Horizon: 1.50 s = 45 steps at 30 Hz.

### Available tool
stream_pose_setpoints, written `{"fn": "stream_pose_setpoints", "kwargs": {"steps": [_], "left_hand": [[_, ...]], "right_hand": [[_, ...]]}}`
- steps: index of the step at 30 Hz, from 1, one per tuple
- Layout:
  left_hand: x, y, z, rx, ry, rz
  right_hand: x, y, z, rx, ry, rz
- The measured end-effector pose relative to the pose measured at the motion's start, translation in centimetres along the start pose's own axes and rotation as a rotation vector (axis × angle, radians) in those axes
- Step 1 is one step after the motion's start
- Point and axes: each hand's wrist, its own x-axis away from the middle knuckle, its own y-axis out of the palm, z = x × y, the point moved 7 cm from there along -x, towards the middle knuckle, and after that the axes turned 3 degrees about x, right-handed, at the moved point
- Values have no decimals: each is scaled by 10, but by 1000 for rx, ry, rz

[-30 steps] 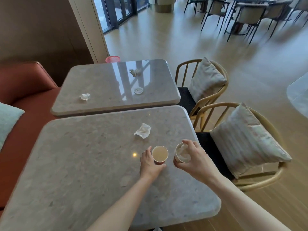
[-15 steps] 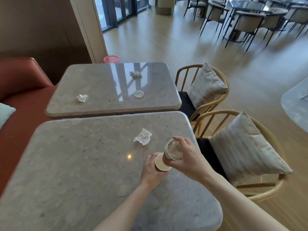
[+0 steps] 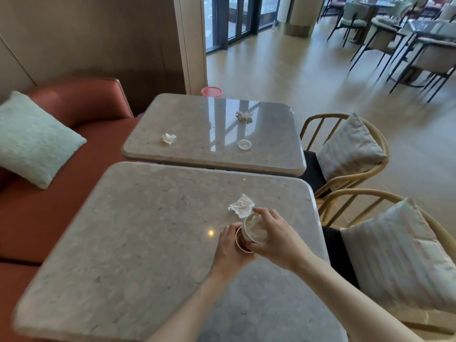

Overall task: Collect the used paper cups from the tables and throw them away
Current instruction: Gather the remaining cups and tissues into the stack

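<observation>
Lower centre: left hand [image 3: 230,245] gripping lower cup [image 3: 240,244], right hand [image 3: 276,236] nesting upper cup [image 3: 254,229]; binning still ahead.

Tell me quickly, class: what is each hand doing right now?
Left hand: fingers curled round the lower paper cup on the table.
Right hand: fingers gripping the upper paper cup, tilted into the lower one.

Two paper cups were observed on the near table [image 3: 138,233]. The lower cup [image 3: 239,243], brown-walled with a pale rim, stood upright. The upper cup [image 3: 254,228], pale inside, was tilted and partly nested into it.
</observation>
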Motion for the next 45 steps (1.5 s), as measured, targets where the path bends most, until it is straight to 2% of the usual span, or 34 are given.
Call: {"fn": "stream_pose_setpoints", "kwargs": {"steps": [4,8,18,24,27,29,31,33,36,38,40,45], "left_hand": [[5,-11,-9,80,-77,-20],[6,-20,-6,144,-75,-3],[7,-46,-3,107,-25,149],[2,-55,-21,105,-103,168],[-5,-66,-32,58,-161,219],[-9,-76,-38,19,-192,268],[-13,-84,-46,35,-240,290],[-14,-92,-54,71,-284,314],[-13,-100,-61,112,-326,328],[-13,-104,-63,104,-334,322],[-14,-108,-64,77,-348,314],[-19,-118,-65,33,-341,305]], "right_hand": [[-4,12,-13,32,-61,-40],[-9,18,-25,58,-85,-46],[-25,22,-47,208,-65,86],[-49,49,-50,233,-76,-73],[-64,60,-57,139,-82,-126],[-75,63,-55,-107,-24,-151],[-85,69,-46,-263,-3,-119],[-94,80,-28,-220,12,-109],[-103,109,20,-187,209,-187],[-111,126,48,-86,274,-275],[-122,132,65,27,289,-327],[-150,134,71,90,231,-262]]}}
